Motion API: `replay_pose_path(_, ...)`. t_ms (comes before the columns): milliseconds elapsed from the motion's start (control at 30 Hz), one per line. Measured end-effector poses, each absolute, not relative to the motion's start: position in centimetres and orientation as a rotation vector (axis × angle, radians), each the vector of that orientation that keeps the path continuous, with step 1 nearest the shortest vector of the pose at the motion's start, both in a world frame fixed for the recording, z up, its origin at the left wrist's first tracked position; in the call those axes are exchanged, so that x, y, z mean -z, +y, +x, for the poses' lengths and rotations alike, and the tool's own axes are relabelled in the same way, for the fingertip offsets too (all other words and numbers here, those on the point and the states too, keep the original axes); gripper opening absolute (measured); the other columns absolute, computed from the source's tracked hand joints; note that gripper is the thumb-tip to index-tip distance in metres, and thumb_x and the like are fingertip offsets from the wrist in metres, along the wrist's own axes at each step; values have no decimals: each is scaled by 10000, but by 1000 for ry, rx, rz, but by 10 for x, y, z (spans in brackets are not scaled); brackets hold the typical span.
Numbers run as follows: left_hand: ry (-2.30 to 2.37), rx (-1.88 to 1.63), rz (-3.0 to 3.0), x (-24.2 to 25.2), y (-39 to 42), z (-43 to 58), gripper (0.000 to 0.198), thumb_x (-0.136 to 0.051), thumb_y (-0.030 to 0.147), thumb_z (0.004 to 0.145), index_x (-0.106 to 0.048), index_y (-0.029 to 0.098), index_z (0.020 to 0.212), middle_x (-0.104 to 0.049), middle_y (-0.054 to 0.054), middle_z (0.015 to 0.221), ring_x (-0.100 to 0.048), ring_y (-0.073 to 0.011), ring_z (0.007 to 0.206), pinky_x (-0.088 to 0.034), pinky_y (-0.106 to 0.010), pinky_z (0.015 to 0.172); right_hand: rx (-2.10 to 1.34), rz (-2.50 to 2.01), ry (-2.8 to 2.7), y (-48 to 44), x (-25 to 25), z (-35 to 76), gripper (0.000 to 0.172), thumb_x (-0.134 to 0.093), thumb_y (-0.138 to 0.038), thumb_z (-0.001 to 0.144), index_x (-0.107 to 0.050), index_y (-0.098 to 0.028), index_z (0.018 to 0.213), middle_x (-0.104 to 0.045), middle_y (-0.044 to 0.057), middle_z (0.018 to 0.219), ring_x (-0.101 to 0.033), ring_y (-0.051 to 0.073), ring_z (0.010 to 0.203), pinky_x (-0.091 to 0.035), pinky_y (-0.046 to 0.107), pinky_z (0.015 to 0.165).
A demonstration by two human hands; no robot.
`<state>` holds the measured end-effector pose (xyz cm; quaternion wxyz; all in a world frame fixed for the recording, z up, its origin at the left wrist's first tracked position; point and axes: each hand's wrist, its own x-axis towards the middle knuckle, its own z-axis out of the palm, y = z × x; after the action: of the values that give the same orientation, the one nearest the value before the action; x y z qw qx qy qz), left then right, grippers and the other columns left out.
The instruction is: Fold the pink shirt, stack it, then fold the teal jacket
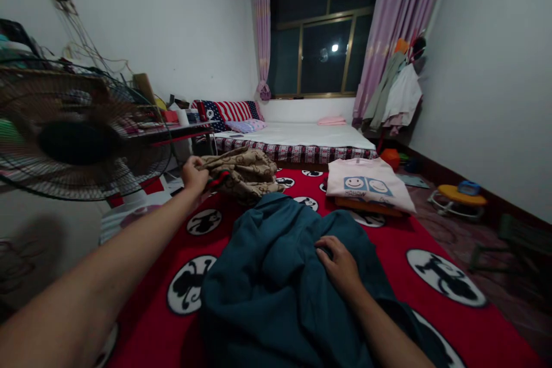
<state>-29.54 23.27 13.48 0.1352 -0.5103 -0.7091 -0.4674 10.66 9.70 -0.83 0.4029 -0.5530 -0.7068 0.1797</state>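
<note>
Folding in progress: one white smiley T-shirt [366, 184] lies folded, far right on the red blanket [379, 247]. Left hand [194, 175] pinches the crumpled beige garment [244, 171], far left; right hand [340, 264] rests spread on the unfolded teal garment [276, 287], near centre.

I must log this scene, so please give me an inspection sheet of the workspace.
Surface: red blanket with round black-and-white motifs.
Job's things: teal garment, rumpled; beige patterned garment, bunched.
Clutter: folded smiley T-shirt; fan at left.
Hands: left hand grips the beige patterned garment; right hand rests flat on the teal garment.
Cables: wires hang on the left wall.
Surroundings: bed, window, hanging clothes.
</note>
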Motion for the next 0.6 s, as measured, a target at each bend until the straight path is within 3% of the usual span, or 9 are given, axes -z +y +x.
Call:
replay_pose_path(100,-1741,1419,-1533,-204,246,-288,226,-511,38,616,-532,193,778,-570,8,776,-564,-177,812,-444,-311,747,-466,-1409,-1791,97,8,107,208,-467,-310,821,-638,-219,898,-617,50,1047,-574,215,1018,-423,340,875)
replay_pose_path(167,-1629,1409,-1562,-243,259,-272,240,-537,31,647,-576,184,828,-583,-20,917,-552,-192,945,-434,-360,838,-473,-1416,-1790,98,9,107,203,-468,-309,821,-637,-222,893,-617,49,1053,-572,216,1021,-423,341,875)
replay_pose_path(267,-1546,1375,-1650,-265,282,-237,206,-536,108,791,-613,193,962,-542,-58,1132,-490,-207,1136,-394,-406,950,-490,-1422,-1774,98,9,106,198,-473,-310,821,-639,-225,889,-617,51,1060,-569,218,1030,-422,344,885)
replay_pose_path(333,-1542,1306,-1773,-245,296,-212,256,-543,197,841,-601,203,1090,-518,-60,1242,-434,-219,1240,-350,-423,1028,-499,-1424,-1761,97,9,106,195,-480,-318,821,-642,-228,882,-619,56,1070,-567,225,1045,-422,349,897)
replay_pose_path(433,-1748,1048,-2030,-169,304,-186,653,-608,446,796,-419,230,1383,-406,-113,1456,-335,-330,1348,-283,-528,1080,-513,-1416,-1753,96,9,107,190,-483,-319,830,-645,-234,878,-623,62,1088,-568,229,1061,-420,353,918)
replay_pose_path(500,-2136,580,-2261,-108,303,-178,889,-548,597,778,-193,217,1499,-186,-144,1568,-166,-379,1425,-220,-604,1079,-525,-1412,-1756,96,8,107,183,-483,-305,836,-648,-239,877,-627,58,1085,-574,224,1057,-425,345,917)
replay_pose_path(600,-2205,406,-2358,-46,303,-179,992,-581,652,710,-241,147,1493,-142,-201,1561,-139,-397,1429,-175,-593,1095,-533,-1426,-1769,98,8,107,167,-494,-295,830,-650,-247,864,-634,49,1065,-583,219,1040,-439,330,893)
